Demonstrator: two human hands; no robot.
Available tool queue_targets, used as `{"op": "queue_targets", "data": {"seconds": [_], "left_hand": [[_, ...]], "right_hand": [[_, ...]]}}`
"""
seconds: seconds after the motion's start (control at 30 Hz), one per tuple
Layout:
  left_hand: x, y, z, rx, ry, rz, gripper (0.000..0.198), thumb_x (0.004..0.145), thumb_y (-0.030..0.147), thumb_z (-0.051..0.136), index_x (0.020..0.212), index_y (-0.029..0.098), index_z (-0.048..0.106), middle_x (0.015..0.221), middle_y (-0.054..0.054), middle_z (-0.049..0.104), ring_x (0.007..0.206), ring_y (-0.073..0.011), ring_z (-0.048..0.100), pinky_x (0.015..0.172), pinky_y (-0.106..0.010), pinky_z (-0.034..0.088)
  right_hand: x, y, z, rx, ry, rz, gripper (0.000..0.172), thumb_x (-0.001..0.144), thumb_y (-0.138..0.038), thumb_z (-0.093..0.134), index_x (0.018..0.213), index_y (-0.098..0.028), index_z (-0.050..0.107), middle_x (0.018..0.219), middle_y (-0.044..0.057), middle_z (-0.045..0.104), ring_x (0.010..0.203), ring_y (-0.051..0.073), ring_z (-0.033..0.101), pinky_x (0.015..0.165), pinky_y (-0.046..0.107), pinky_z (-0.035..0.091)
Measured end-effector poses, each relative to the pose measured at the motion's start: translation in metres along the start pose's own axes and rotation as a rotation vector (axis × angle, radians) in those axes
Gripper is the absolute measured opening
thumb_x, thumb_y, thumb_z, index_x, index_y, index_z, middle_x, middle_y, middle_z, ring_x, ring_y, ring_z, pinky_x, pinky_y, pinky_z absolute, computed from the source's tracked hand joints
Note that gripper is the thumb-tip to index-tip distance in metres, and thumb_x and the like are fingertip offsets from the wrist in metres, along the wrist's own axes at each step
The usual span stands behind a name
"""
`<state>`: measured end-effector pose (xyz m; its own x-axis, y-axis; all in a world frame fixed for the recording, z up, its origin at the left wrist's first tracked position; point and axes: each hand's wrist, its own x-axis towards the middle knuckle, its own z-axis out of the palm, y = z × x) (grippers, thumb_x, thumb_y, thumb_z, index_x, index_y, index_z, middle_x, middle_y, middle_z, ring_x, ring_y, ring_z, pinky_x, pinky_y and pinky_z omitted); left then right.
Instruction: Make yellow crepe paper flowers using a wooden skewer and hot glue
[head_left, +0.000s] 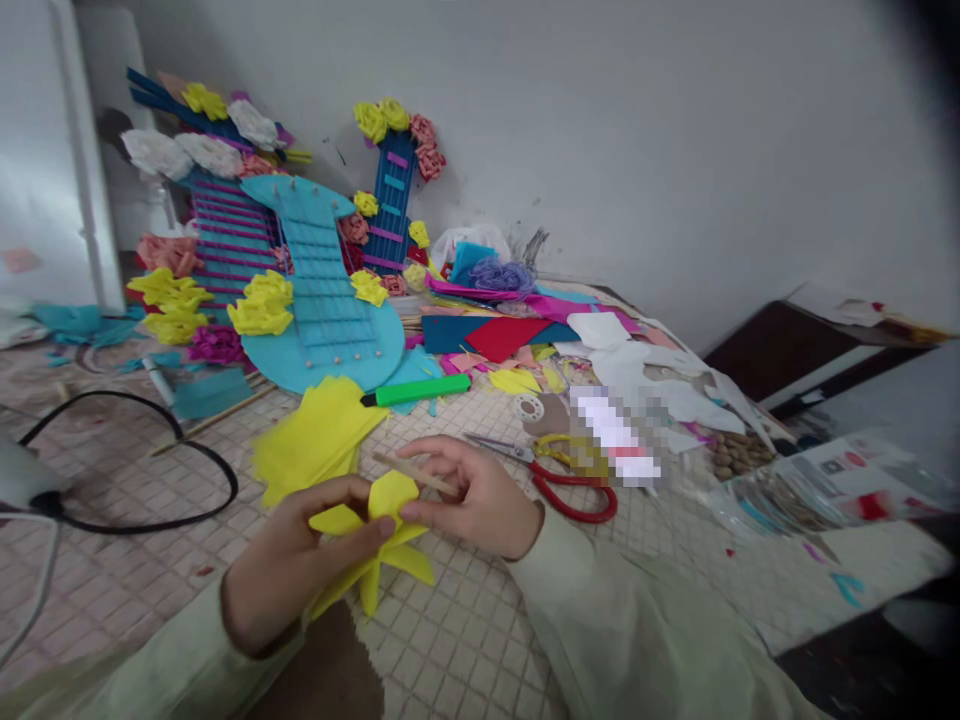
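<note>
A yellow paper flower (394, 495) with several pointed petals is pinched in my left hand (300, 550), thumb on top near its middle. My right hand (472, 495) holds a thin wooden stick (416, 472) across its fingers. The thumb and index finger of that hand touch the edge of an upper petal. Just beyond the hands lies a loose stack of yellow paper pieces (311, 435). To the right rest scissors with red handles (574, 495), their blades pointing at my right hand.
A green marker (416, 390) lies behind the hands. Turquoise (330, 280) and dark blue (386, 200) craft pieces decorated with paper flowers lean at the back. A black cable (225, 470) loops at left. Paper scraps, red paper (502, 338) and a plastic packet (832, 480) lie around.
</note>
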<state>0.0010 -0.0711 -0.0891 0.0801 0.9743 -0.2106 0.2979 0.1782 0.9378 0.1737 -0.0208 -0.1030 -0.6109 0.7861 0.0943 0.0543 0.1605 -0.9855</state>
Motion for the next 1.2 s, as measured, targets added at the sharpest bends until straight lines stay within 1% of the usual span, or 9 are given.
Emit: {"op": "queue_targets", "data": {"seconds": [0.13,0.27,0.5,0.63,0.73,0.8,0.9,1.1,1.2], "left_hand": [[0.002,0.002,0.0,0.089,0.049,0.024,0.022,0.064,0.041,0.06,0.066,0.019,0.062,0.067,-0.001,0.059,0.063,-0.0159,0.055,0.05,-0.021,0.046],[0.004,-0.001,-0.001,0.091,0.047,0.043,0.02,0.066,0.038,0.06,0.067,0.019,0.062,0.067,-0.002,0.06,0.066,-0.0178,0.057,0.053,-0.023,0.048],[-0.002,-0.001,0.002,0.035,0.085,0.165,0.013,0.065,0.031,0.062,0.059,0.02,0.06,0.059,0.002,0.058,0.058,-0.0131,0.052,0.055,-0.02,0.043],[-0.008,0.007,0.004,-0.034,0.04,0.124,0.014,0.069,0.034,0.059,0.064,0.021,0.06,0.061,0.002,0.056,0.06,-0.013,0.051,0.051,-0.018,0.041],[-0.008,0.009,0.002,0.001,-0.001,0.158,0.011,0.068,0.032,0.061,0.064,0.022,0.061,0.06,0.003,0.057,0.058,-0.0125,0.051,0.051,-0.018,0.041],[-0.006,0.008,0.0,0.007,0.025,0.184,0.011,0.067,0.031,0.062,0.062,0.021,0.061,0.06,0.003,0.059,0.058,-0.0127,0.053,0.052,-0.018,0.041],[-0.004,0.005,0.0,-0.022,0.06,0.174,0.012,0.067,0.03,0.063,0.06,0.021,0.061,0.059,0.003,0.059,0.058,-0.0124,0.053,0.052,-0.018,0.041],[-0.007,0.004,0.004,-0.098,0.079,0.154,0.012,0.067,0.028,0.063,0.059,0.02,0.059,0.059,0.004,0.057,0.058,-0.0106,0.051,0.055,-0.018,0.042],[-0.007,0.006,0.004,-0.105,0.084,0.134,0.016,0.066,0.03,0.063,0.056,0.02,0.056,0.057,0.004,0.056,0.056,-0.0103,0.05,0.053,-0.018,0.041]], "right_hand": [[-0.001,0.0,0.0,-0.086,0.047,-0.023,0.04,0.067,-0.024,0.069,0.104,-0.02,0.055,0.072,-0.003,0.054,0.043,0.001,0.036,0.04,0.013,0.03],[-0.002,-0.001,0.001,-0.12,0.063,-0.044,0.039,0.067,-0.024,0.068,0.103,-0.021,0.056,0.075,-0.003,0.053,0.043,0.001,0.037,0.042,0.014,0.032],[0.0,-0.004,0.002,0.192,0.075,0.053,0.047,0.064,-0.029,0.071,0.106,-0.021,0.05,0.07,-0.003,0.057,0.048,0.005,0.045,0.046,0.016,0.037],[-0.003,-0.007,0.002,0.194,0.0,0.034,0.045,0.066,-0.026,0.07,0.107,-0.022,0.051,0.071,-0.003,0.055,0.046,0.003,0.039,0.045,0.016,0.034],[-0.006,-0.011,0.003,0.144,-0.043,0.053,0.046,0.068,-0.026,0.068,0.11,-0.023,0.05,0.076,-0.002,0.054,0.045,0.002,0.034,0.043,0.016,0.031],[-0.007,-0.013,0.004,0.121,-0.05,0.06,0.047,0.068,-0.026,0.069,0.111,-0.024,0.05,0.083,-0.001,0.053,0.045,0.002,0.033,0.042,0.015,0.03],[-0.007,-0.013,0.004,0.093,-0.047,0.039,0.047,0.069,-0.025,0.068,0.112,-0.024,0.05,0.088,0.0,0.053,0.047,0.001,0.034,0.041,0.014,0.03],[-0.006,-0.007,0.007,0.155,0.026,0.009,0.039,0.068,-0.024,0.067,0.104,-0.023,0.052,0.079,-0.002,0.053,0.049,0.003,0.039,0.044,0.014,0.034],[-0.007,-0.009,0.006,0.114,0.048,-0.005,0.036,0.069,-0.025,0.067,0.103,-0.022,0.053,0.079,-0.002,0.052,0.047,0.002,0.038,0.041,0.014,0.032]]}}
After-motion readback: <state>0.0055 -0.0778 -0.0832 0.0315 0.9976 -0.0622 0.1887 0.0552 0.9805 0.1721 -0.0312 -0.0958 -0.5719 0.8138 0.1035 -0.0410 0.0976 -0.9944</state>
